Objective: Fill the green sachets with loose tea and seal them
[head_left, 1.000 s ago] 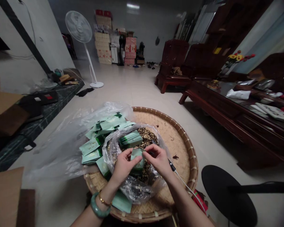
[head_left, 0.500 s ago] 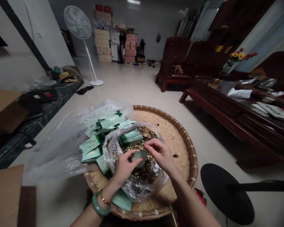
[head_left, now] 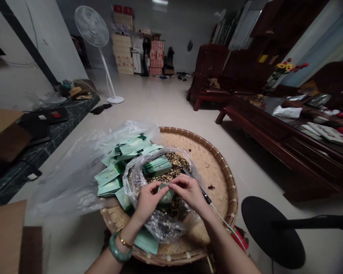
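Observation:
My left hand, wearing a jade bangle and a gold bracelet, pinches the top edge of a small light-green packet. The fingers of my right hand pinch the same packet at its upper right edge. Both hands are over an open clear plastic bag of dark and pale loose bits. A row of stacked green packets rests in that bag. A slim dark pen-like tool with a white cord shows beside my right hand; its middle is partly hidden, and I cannot tell what it rests on.
The bag stands in a round woven bamboo tray. A heap of green packets on clear plastic sheeting covers the tray's left side. To the right is a black round base with a pole; a cardboard box is at lower left.
My right hand has come down and left to the packet and now pinches its edge alongside my left hand. The dark corded tool beside my right hand has come into view.

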{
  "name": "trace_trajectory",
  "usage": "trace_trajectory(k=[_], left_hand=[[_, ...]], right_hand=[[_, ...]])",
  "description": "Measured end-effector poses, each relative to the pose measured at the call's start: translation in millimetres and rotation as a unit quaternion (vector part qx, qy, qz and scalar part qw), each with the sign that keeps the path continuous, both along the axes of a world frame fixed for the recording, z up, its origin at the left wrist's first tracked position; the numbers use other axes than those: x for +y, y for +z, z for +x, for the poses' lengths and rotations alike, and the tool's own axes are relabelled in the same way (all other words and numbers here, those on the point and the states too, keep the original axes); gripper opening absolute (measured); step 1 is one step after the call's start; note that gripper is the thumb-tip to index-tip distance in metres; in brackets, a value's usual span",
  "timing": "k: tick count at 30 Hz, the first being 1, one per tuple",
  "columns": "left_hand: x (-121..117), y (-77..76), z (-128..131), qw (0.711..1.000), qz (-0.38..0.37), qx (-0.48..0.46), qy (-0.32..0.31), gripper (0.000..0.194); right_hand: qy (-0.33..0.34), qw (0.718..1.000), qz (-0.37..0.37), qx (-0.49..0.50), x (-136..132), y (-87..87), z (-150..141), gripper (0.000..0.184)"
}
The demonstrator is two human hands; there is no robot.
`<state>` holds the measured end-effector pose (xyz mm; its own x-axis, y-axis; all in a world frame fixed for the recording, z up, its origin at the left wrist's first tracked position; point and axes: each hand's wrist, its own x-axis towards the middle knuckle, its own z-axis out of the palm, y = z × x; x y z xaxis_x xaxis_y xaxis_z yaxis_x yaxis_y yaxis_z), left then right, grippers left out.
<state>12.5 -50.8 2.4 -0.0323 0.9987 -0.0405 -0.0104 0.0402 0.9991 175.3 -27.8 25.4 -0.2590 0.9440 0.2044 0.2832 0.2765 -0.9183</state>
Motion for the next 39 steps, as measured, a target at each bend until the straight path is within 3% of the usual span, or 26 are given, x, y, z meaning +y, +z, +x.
trace_trajectory(k=[5,10,14,17,20,24,27,30,34,37,39], left_hand=[[2,1.3,-3,0.998,-0.037,-0.051,-0.025,0.029],[3,2.0,0,0.982,-0.113,-0.106,-0.109,0.039],[4,0.4,3,0.971,-0.17,-0.126,-0.112,0.041],[5,1.9,3,0.961,-0.199,-0.167,-0.096,0.048],[6,5.5,3,0.955,-0.207,-0.199,-0.078,0.052],[6,9.1,4,0.952,-0.199,-0.221,-0.068,0.053],[5,10.4,4,0.951,-0.197,-0.226,-0.07,0.052],[5,11.7,1,0.952,-0.198,-0.221,-0.071,0.051],[6,12.2,-4,0.958,-0.188,-0.198,-0.082,0.049],[7,12.0,-5,0.966,-0.171,-0.161,-0.111,0.045],[7,12.8,-5,0.972,-0.144,-0.128,-0.137,0.04]], right_hand=[[-0.015,1.0,-0.005,0.021,3,-1.8,-2,0.016],[-0.022,0.999,-0.041,0.024,8,-1.3,0,0.012],[-0.012,0.997,-0.075,0.013,13,-4.4,7,0.018],[-0.069,0.995,-0.008,-0.074,14,-15.5,24,0.029],[-0.114,0.962,0.057,-0.242,9,-33.6,43,0.04],[-0.116,0.911,0.071,-0.39,3,-51.4,51,0.049],[-0.124,0.899,0.055,-0.417,6,-53.5,47,0.051],[-0.131,0.922,0.028,-0.365,13,-49.2,51,0.045],[-0.104,0.98,-0.026,-0.166,16,-28.6,73,0.045],[-0.007,0.995,-0.079,-0.061,8,-0.5,82,0.047],[0.05,0.994,-0.062,-0.075,3,18.1,79,0.047]])
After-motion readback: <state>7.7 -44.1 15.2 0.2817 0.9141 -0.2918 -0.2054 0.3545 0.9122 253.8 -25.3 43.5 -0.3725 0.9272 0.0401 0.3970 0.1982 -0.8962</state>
